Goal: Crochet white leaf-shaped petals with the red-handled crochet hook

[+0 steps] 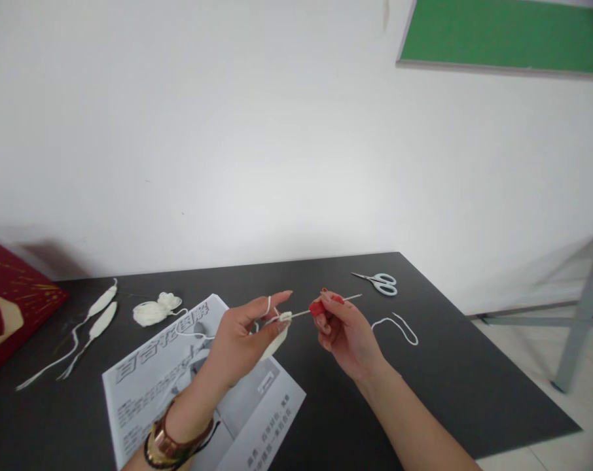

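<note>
My left hand [247,333] pinches a small piece of white crochet work [275,343], with white yarn looped over its raised index finger. In my right hand [343,327] is a crochet hook [321,306] with a red grip, its fingers closed round that grip. The hook's thin metal shaft reaches left to the crochet work at my left fingertips; its other metal end points right. From the left hand the yarn [194,334] runs back to a small white yarn bundle [152,311]. Part of the work is hidden by my left thumb.
Printed paper sheets [154,373] lie under my left arm on the black table [345,405]. Two finished white crochet pieces [103,319] with tails lie at left, near a red box [16,307]. Scissors [383,284] and a loose yarn strand [409,332] lie at right. A white wall [277,163] stands behind.
</note>
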Available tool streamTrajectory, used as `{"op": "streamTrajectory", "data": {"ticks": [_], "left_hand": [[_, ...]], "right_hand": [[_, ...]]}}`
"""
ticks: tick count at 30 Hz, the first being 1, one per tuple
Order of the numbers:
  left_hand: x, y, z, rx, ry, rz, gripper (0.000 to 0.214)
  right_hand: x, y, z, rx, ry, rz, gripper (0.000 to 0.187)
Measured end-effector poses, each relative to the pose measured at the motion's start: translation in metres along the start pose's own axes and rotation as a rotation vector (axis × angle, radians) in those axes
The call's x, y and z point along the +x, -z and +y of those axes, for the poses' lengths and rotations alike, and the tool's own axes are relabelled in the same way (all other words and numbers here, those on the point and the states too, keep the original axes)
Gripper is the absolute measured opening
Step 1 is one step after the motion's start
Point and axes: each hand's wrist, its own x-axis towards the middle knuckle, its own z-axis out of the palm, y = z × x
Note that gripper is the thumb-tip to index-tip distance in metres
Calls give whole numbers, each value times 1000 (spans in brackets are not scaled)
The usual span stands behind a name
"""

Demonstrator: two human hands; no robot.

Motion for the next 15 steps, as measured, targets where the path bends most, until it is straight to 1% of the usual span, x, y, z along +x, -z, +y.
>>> {"op": "streamTrajectory", "data": {"ticks": [1,3,5,10,12,13,15], "left_hand": [[0,1,2,-16,55,0,9],[2,2,5,-72,162,-10,18],[3,1,6,-144,240,-25,22],[7,-2,2,-343,297,-53,20],[6,-3,-1,-440,329,-71,12],[5,-4,-1,-489,348,-81,14],[4,-6,-2,-571,379,-95,33]], "right_hand": [[0,0,0,-13,-3,-1,18],[1,1,1,-42,0,-2,18],[1,1,2,-70,14,-3,18],[1,2,6,-111,39,-36,16],[0,1,7,-115,58,-48,16],[0,1,7,-115,71,-52,16],[-1,0,7,-113,97,-59,15]]}}
